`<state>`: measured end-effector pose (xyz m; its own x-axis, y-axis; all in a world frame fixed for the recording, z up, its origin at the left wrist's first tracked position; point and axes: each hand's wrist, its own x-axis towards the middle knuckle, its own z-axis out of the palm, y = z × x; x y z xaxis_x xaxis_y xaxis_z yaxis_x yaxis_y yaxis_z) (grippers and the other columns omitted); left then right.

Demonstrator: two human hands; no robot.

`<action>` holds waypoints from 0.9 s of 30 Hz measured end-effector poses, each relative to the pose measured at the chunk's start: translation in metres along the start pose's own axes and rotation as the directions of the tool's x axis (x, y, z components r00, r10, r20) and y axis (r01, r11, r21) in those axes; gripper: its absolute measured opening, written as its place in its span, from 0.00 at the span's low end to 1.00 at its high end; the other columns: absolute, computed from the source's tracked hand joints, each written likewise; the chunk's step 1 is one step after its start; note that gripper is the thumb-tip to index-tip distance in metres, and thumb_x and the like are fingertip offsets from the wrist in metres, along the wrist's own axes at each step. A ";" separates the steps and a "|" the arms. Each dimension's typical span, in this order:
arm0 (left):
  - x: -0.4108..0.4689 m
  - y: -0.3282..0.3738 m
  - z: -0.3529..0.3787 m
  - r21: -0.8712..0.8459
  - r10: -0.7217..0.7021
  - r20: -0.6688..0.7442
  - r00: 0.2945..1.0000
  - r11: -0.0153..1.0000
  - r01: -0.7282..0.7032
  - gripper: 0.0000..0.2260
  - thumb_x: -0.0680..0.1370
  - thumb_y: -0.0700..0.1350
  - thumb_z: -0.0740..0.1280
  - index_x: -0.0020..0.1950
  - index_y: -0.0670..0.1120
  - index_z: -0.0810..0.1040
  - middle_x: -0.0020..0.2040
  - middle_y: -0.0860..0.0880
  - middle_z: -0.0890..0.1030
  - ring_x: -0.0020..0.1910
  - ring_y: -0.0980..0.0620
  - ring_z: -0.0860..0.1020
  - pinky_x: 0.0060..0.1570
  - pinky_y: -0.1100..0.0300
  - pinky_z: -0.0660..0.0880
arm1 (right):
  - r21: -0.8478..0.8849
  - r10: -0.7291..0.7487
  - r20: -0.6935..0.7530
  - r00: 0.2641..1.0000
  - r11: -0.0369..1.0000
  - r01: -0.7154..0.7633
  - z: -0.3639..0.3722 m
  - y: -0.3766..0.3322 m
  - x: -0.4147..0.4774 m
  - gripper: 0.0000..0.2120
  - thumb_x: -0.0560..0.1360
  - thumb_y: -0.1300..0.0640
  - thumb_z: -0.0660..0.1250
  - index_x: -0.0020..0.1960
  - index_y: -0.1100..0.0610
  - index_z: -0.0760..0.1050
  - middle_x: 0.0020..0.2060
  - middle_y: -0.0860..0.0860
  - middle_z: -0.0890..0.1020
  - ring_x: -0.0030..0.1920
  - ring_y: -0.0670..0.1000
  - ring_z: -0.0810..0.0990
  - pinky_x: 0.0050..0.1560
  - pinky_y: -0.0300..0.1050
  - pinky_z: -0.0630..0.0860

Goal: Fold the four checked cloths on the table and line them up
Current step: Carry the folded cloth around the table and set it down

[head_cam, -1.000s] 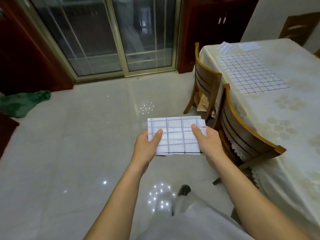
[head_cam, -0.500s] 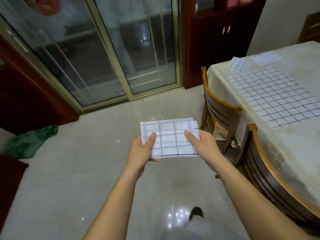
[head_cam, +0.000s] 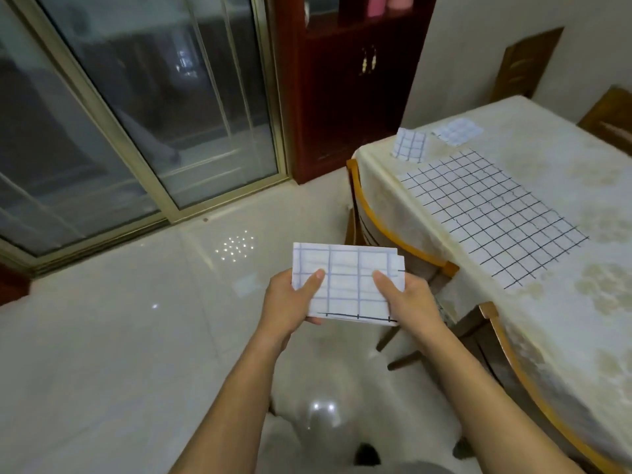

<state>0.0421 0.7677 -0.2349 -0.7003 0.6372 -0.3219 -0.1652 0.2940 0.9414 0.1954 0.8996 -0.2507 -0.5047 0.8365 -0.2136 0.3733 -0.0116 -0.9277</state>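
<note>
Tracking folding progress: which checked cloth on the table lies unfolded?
The large black-lined cloth, spread flat; the blue-lined cloth and the pale cloth behind it are folded small.

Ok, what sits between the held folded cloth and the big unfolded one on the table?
Head view: beyond the folded checked cloth, a wooden chair's curved backrest, then bare cream tablecloth.
</note>
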 end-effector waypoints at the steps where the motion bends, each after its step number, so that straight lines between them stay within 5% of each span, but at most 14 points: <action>1: 0.019 0.006 -0.004 -0.011 0.011 0.018 1.000 1.000 -0.011 0.05 0.80 0.46 0.71 0.52 0.47 0.84 0.44 0.47 0.87 0.38 0.52 0.85 0.28 0.57 0.79 | 0.006 0.010 -0.030 0.999 1.000 -0.010 0.006 -0.008 0.013 0.07 0.79 0.50 0.67 0.44 0.48 0.81 0.41 0.43 0.86 0.43 0.40 0.84 0.44 0.38 0.79; 4: 0.073 0.026 -0.029 -0.041 0.030 0.081 0.996 0.999 -0.027 0.03 0.81 0.47 0.70 0.51 0.49 0.83 0.44 0.49 0.86 0.38 0.53 0.85 0.28 0.56 0.80 | 0.018 0.002 -0.093 0.996 1.000 -0.001 0.039 -0.042 0.048 0.07 0.79 0.51 0.66 0.44 0.46 0.80 0.42 0.41 0.85 0.41 0.35 0.82 0.41 0.31 0.75; 13: 0.206 0.091 -0.125 0.019 0.079 0.167 0.983 0.996 -0.084 0.04 0.82 0.50 0.67 0.54 0.52 0.80 0.48 0.51 0.85 0.45 0.52 0.83 0.29 0.61 0.78 | 0.100 -0.043 -0.193 0.980 0.993 0.063 0.147 -0.122 0.142 0.07 0.80 0.50 0.65 0.46 0.47 0.80 0.42 0.43 0.85 0.44 0.40 0.84 0.46 0.38 0.79; 18: 0.274 0.098 -0.130 0.056 0.079 0.230 0.970 0.994 -0.094 0.04 0.82 0.50 0.67 0.54 0.52 0.81 0.48 0.51 0.85 0.42 0.53 0.84 0.29 0.60 0.78 | 0.151 0.051 -0.216 0.975 0.988 -0.019 0.160 -0.122 0.198 0.11 0.79 0.49 0.66 0.45 0.55 0.82 0.40 0.48 0.87 0.44 0.49 0.86 0.44 0.47 0.82; 21: 0.321 0.111 -0.118 0.079 0.078 0.246 0.966 0.992 -0.100 0.04 0.83 0.49 0.66 0.50 0.55 0.80 0.43 0.56 0.84 0.37 0.61 0.83 0.27 0.62 0.77 | 0.181 0.051 -0.232 0.971 0.984 -0.008 0.158 -0.127 0.247 0.10 0.79 0.50 0.66 0.45 0.53 0.82 0.41 0.46 0.87 0.45 0.47 0.86 0.44 0.42 0.79; 24: 0.374 0.130 -0.107 0.120 0.071 0.220 0.973 0.988 -0.100 0.05 0.83 0.50 0.66 0.53 0.52 0.81 0.44 0.53 0.85 0.38 0.56 0.84 0.27 0.62 0.77 | 0.228 0.046 -0.167 0.985 0.974 -0.006 0.161 -0.134 0.301 0.12 0.79 0.49 0.66 0.52 0.55 0.83 0.45 0.48 0.87 0.48 0.48 0.86 0.51 0.47 0.81; 27: 0.426 0.160 -0.104 0.180 0.064 0.181 0.981 0.979 -0.098 0.09 0.83 0.50 0.66 0.57 0.48 0.82 0.46 0.50 0.86 0.37 0.53 0.84 0.27 0.61 0.77 | 0.169 0.039 -0.160 0.986 0.986 -0.011 0.163 -0.153 0.364 0.12 0.79 0.47 0.67 0.51 0.54 0.83 0.44 0.46 0.87 0.45 0.44 0.85 0.47 0.39 0.81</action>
<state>-0.3550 1.0125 -0.2113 -0.5719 0.7734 -0.2734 0.0318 0.3540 0.9347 -0.1720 1.1162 -0.2365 -0.3586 0.9124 -0.1974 0.2420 -0.1134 -0.9636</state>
